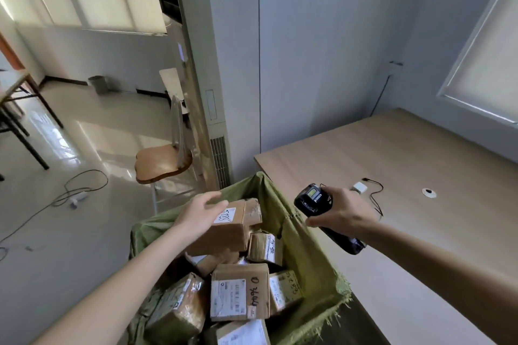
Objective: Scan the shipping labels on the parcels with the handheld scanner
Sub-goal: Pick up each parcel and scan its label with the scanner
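Brown cardboard parcels fill a green woven sack [305, 246] that stands against the near left edge of the desk [420, 162]. I cannot read the print on any shipping label; only handwritten digits show, and those are partly blurred. The lowest parcels are cut off by the bottom edge, and several are buried under others, so I cannot count them.

My left hand [200, 211] reaches in from the lower left, forearm stretched over the sack's near left rim. It clasps the top parcel [229, 228], fingers spread over the parcel's far left corner, thumb out of sight beneath the box. That parcel sits raised above the heap, tilted, with a small white sticker [224, 215] just beside my fingertips. I cannot tell whether a full label lies on a hidden face.

My right hand [343, 211] comes in from the right, over the desk and just beside the sack's right rim. It is wrapped tight around the black handheld scanner [314, 200], whose head points left toward the raised parcel, its small screen facing up. The handle runs under my palm and its butt shows below the wrist; the trigger is hidden.

Farther right on the desk lie a small white adapter [360, 187] with a thin black cable [375, 196], partly covered by my hand, and a round grommet [429, 193]. A wooden chair [164, 162] stands on the floor to the left.
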The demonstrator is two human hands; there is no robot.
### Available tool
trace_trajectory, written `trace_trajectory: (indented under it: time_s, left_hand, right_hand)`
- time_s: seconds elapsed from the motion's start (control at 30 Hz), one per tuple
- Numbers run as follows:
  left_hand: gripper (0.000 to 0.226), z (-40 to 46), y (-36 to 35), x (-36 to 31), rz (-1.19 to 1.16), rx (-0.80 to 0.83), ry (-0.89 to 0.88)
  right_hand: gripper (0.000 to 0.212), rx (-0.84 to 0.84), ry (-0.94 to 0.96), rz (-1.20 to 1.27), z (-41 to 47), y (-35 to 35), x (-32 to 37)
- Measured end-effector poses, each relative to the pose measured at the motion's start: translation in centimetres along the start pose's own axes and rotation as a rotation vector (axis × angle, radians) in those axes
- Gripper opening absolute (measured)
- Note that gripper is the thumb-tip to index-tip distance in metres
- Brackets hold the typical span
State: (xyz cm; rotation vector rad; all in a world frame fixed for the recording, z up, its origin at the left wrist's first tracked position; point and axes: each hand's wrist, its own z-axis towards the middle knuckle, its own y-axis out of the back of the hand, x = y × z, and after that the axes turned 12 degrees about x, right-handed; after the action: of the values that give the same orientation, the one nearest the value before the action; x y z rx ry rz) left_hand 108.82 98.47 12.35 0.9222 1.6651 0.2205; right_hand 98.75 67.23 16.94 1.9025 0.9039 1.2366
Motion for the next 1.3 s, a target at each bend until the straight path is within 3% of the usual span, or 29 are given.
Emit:
trace_trajectory:
  time_s: [0.23, 0.47, 0.73, 0.87, 1.1, 1.3]
  left_hand:
    - [0.057, -2.0, -1.4, -10.6, 0.163, 0.129, -0.326]
    - [0.068, -6.4, -9.1, -24.6, 0.268, 0.296, -0.607]
    - [0.079, -19.0, -27.5, -41.2, 0.362, 0.611, -0.958]
    - [0.078, -27.8, -37.7, -47.3, 0.361, 0.723, -1.085]
    - [0.080, -44.7, -55.6, -53.2, 0.359, 0.908, -1.225]
    - [0.084, -56.1, -67.7, -56.5, 0.382, 1.027, -1.307]
  right_hand:
    - [0.070, -0.155, -0.136, 0.010, -8.6, 6.1, -2.0]
    - [0.071, -0.334, -0.403, 0.077, -23.2, 13.0, -9.2]
    - [0.055, -0.555, -0.794, 0.127, -47.5, 17.5, -20.4]
    - [0.063, -0.661, -0.954, 0.196, -61.0, 17.6, -25.7]
    - [0.054, -0.768, -1.201, 0.250, -82.3, 15.6, -34.3]
    - [0.039, -0.829, -1.372, 0.296, -95.0, 13.6, -40.2]
